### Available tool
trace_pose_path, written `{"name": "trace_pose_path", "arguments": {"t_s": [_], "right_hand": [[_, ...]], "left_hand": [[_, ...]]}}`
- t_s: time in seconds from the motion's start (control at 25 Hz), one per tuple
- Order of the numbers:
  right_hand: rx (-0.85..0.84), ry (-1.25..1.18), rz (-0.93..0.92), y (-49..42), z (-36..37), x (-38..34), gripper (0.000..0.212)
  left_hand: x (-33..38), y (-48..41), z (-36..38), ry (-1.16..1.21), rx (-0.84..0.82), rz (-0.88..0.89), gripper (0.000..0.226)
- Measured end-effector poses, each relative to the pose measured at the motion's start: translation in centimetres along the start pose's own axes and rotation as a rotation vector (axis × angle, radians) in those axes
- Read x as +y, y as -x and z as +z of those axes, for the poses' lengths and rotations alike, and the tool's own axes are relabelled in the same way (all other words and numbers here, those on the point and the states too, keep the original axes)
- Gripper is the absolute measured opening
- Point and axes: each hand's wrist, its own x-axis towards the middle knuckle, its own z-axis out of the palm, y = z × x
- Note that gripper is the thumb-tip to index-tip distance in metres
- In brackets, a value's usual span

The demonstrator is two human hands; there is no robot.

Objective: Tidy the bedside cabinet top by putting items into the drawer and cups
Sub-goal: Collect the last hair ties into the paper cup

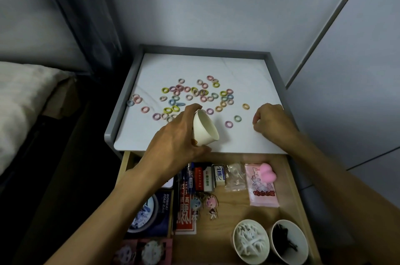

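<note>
Drawer pulled open nearest, with white-filled cup and dark-filled cup upright side by side at near right. Next, left hand gripping tilted paper cup over front of cabinet top. Right hand resting near right edge, fingers curled; cannot tell whether pinching anything. Beyond, coloured hair rings scattered loose across mid top.

Paper cups: three. Tilted cup at front edge of cabinet top; white-filled cup and dark-filled cup in drawer. Hair rings: several dozen, exact count unclear. Figure keychains: two.
</note>
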Motion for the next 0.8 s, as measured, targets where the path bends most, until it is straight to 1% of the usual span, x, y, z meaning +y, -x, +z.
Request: {"name": "trace_pose_path", "arguments": {"t_s": [0.08, 0.16, 0.24, 0.32, 0.36, 0.4, 0.48, 0.52, 0.56, 0.64, 0.68, 0.72, 0.76, 0.8], "right_hand": [[-0.016, -0.027, 0.018, -0.1, -0.4, -0.4, 0.011], [0.003, -0.154, 0.039, 0.1, -1.9, -1.1, 0.008], [0.016, -0.456, 0.019, 0.8, -4.3, -2.4, 0.011], [-0.048, -0.742, -0.105, 2.5, -6.0, -5.0, 0.015], [-0.105, -0.803, -0.189, 3.5, -6.3, -6.4, 0.015], [-0.166, -0.800, -0.273, 4.5, -6.1, -7.6, 0.017], [-0.252, -0.699, -0.403, 5.8, -5.3, -9.5, 0.025], [-0.241, -0.667, -0.433, 6.0, -5.0, -9.8, 0.028], [-0.189, -0.674, -0.438, 5.9, -4.9, -9.9, 0.028], [-0.038, -0.699, -0.388, 5.4, -4.8, -9.2, 0.022], [0.001, -0.675, -0.340, 5.1, -4.5, -8.8, 0.023], [-0.013, -0.648, -0.293, 4.9, -4.1, -8.5, 0.023], [-0.078, -0.664, -0.257, 4.8, -3.4, -8.3, 0.021], [-0.160, -0.730, -0.231, 4.9, -2.7, -8.2, 0.018]], "left_hand": [[0.1, 0.0, 0.1, 0.015, -0.007, 0.004, 0.085], [0.2, 0.0, 0.1, 0.031, -0.013, -0.002, 0.083], [0.1, -0.1, 0.0, 0.062, -0.016, -0.026, 0.083], [0.2, -0.3, -0.1, 0.109, -0.019, -0.064, 0.084], [0.4, -0.5, -0.1, 0.136, -0.026, -0.079, 0.084], [0.6, -0.6, -0.1, 0.167, -0.032, -0.089, 0.085], [1.1, -0.7, -0.1, 0.229, -0.027, -0.101, 0.086], [1.3, -0.7, -0.1, 0.250, -0.020, -0.105, 0.087], [1.3, -0.7, -0.2, 0.262, -0.011, -0.113, 0.088], [1.2, -0.7, -0.3, 0.270, 0.005, -0.148, 0.091], [1.1, -0.6, -0.4, 0.267, 0.012, -0.165, 0.092], [1.0, -0.6, -0.5, 0.265, 0.019, -0.170, 0.094], [1.0, -0.5, -0.5, 0.261, 0.025, -0.167, 0.096], [1.0, -0.5, -0.5, 0.254, 0.031, -0.155, 0.098]]}}
